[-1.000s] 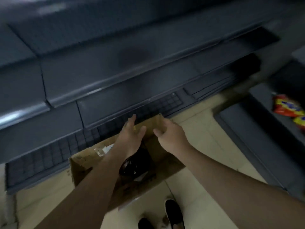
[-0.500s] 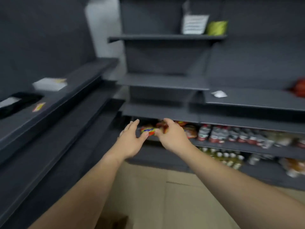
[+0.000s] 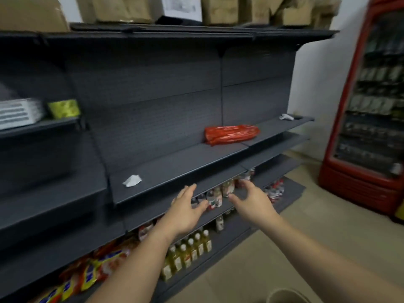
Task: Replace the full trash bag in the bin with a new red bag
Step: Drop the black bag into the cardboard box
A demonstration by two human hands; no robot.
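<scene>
My left hand [image 3: 185, 212] and right hand [image 3: 251, 202] are stretched out side by side before a dark metal shelf unit [image 3: 153, 106], fingers spread and loose, gripping nothing. The red bag [image 3: 230, 134], rolled or bunched into a long bundle, lies on a middle shelf [image 3: 179, 167] above and beyond my hands, well apart from them. On that same shelf, off to the left, sits a crumpled white scrap [image 3: 132, 180]. The shelf below my hands holds a row of small bottles [image 3: 218, 193], partly covered by my fingers. Lower still stand bottles of yellow liquid [image 3: 188, 250] and bright snack packets [image 3: 91, 274]. Cardboard boxes [image 3: 218, 9] line the top, their upper parts cut off by the frame. At right, a red drinks cooler [image 3: 367, 119] is full, its contents too blurred to name. At the bottom edge a pale rounded rim [image 3: 286, 296] peeks in, mostly cut off; I cannot tell what it is.
</scene>
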